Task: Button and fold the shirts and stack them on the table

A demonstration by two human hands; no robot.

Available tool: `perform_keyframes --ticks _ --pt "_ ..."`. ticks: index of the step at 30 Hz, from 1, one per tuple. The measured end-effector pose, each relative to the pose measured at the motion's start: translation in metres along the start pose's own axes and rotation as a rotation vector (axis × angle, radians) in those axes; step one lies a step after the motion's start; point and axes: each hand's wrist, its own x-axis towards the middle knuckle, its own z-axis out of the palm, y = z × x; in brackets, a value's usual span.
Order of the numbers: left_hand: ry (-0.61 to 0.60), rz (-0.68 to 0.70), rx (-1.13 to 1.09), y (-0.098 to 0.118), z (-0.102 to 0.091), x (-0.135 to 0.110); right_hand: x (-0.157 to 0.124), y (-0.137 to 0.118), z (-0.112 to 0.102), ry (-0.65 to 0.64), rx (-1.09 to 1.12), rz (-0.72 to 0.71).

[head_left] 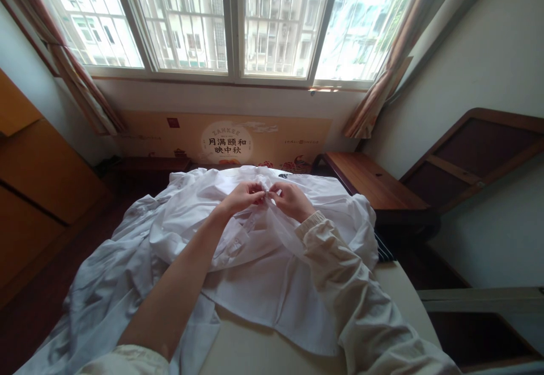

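Observation:
A white shirt lies spread and rumpled over the table, with its hem toward me. My left hand and my right hand meet near its far end. Both pinch the white cloth between thumb and fingers, their fingertips almost touching. A small raised fold of fabric stands between them. Any button or fastening at the pinch is too small to make out. More white garments are heaped on the left and hang over the table's side.
The pale tabletop shows at the near edge. A striped dark cloth peeks out at the right. Beyond stand a wooden bench, a printed banner and a barred window. An orange-brown cabinet is at left.

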Motion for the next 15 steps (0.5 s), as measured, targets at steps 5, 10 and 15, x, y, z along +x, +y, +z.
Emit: perform_keyframes --ticks 5,10,15 --pt "0.061 0.039 0.066 0.0014 0.0014 -0.004 0.0019 0.0048 0.0014 0.015 0.045 -0.022" --pt "0.171 0.101 0.227 0.0052 0.0017 -0.0071 0.0027 0.0075 0.0032 0.016 0.049 0.003" --pt "0.117 0.09 0.135 0.0094 0.0033 -0.0071 0.0017 0.0055 0.0042 0.035 0.07 -0.004"
